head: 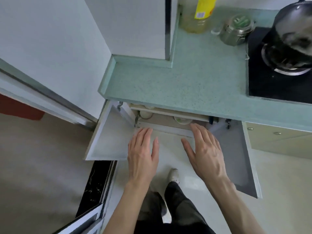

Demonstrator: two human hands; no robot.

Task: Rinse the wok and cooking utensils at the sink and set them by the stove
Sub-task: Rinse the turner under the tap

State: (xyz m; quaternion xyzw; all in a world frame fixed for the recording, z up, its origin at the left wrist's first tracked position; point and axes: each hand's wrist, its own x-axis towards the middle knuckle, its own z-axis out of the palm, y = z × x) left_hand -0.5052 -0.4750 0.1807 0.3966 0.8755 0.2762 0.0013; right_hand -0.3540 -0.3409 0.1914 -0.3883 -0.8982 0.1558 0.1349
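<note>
Both hands out flat before the open cupboard: left hand [143, 154] and right hand [205, 152], fingers straight, holding nothing. Wok [292, 38] sits on the stove [263, 81] at right (blurred, edge cropped). Bowls [182, 119] half hidden under the worktop [185, 78].

2 hands [142, 154], 2 cupboard doors [108, 141], 1 wok [293, 31], 1 bottle [197, 14], 1 jar [236, 29].
</note>
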